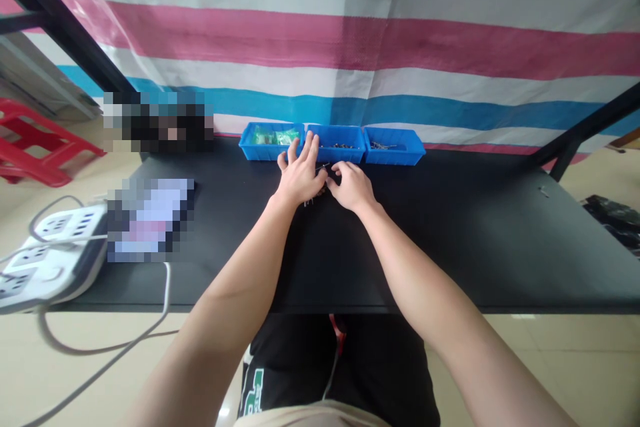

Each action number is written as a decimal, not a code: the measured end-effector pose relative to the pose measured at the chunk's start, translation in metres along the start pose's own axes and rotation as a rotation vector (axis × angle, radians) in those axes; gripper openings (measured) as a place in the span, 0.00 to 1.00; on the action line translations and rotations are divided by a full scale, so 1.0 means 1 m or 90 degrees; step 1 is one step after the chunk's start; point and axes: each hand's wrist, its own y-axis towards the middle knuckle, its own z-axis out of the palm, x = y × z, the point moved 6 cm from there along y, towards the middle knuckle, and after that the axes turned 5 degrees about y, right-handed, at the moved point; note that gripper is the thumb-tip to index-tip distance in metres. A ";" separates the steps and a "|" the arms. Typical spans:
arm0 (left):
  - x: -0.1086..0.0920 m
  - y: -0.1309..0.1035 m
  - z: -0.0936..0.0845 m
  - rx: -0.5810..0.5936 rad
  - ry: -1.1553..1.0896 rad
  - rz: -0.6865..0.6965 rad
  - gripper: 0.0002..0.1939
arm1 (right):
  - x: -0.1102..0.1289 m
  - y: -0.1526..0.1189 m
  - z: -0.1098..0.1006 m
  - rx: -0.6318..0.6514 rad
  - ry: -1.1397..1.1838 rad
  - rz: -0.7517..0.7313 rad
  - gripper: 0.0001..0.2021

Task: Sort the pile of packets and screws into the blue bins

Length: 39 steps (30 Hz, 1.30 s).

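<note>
My left hand (301, 177) is over the black tabletop, just in front of the blue bins, with its fingers spread and pointing forward. Close beside it, my right hand (354, 187) has bent fingers, its thumb and forefinger a little apart and turned toward the left thumb. A thin dark metal piece (323, 166) shows between the two hands, near the left thumb; whether a finger touches it I cannot tell. Small shiny metal pieces (309, 202) lie under the edge of my left hand, mostly hidden by it.
Three blue bins stand in a row: a left bin (260, 153) with green-tinted packets, a middle bin (345, 155) and a right bin (400, 156) with small metal parts. A white power strip (55, 247) with cables sits left. Behind hangs a striped sheet (450, 47).
</note>
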 end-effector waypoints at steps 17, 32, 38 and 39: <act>0.003 0.000 0.010 0.029 0.045 0.005 0.41 | 0.004 0.001 0.001 0.026 -0.025 -0.017 0.09; 0.007 0.003 -0.017 -0.119 -0.061 -0.017 0.22 | 0.006 0.000 0.009 0.083 -0.013 -0.116 0.15; 0.007 0.004 -0.009 -0.104 -0.086 0.007 0.20 | 0.006 0.000 0.014 0.114 -0.018 -0.134 0.13; 0.006 0.004 -0.009 -0.100 -0.084 0.009 0.20 | 0.006 0.000 0.015 0.113 -0.019 -0.134 0.12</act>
